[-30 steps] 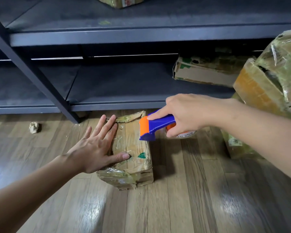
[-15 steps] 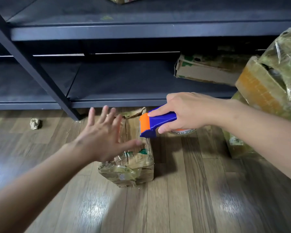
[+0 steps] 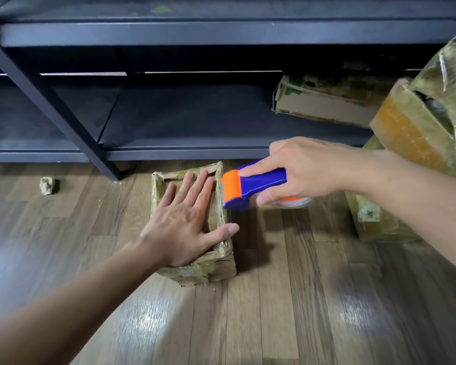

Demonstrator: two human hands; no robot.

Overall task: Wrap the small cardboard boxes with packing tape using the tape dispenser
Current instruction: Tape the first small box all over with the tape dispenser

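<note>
A small cardboard box [image 3: 216,264], covered in glossy packing tape, lies on the wooden floor in front of the shelf. My left hand [image 3: 184,222] presses flat on its top, fingers straight and spread, thumb over the right edge. My right hand [image 3: 300,172] grips the blue and orange tape dispenser [image 3: 250,188]. The dispenser's orange front touches the upper right edge of the box. Part of the tape roll [image 3: 292,202] shows beneath my right fingers.
A dark metal shelf unit [image 3: 195,151] runs along the back, its slanted post [image 3: 63,111] reaching the floor left of the box. A worn carton [image 3: 324,104] lies on the lowest shelf. Taped boxes [image 3: 421,119] are stacked at the right. A crumpled paper ball [image 3: 47,185] sits at the left.
My left hand lifted off the box, then came back down flat on its top. The box now shows a different face. The dispenser moved against the box's right edge.
</note>
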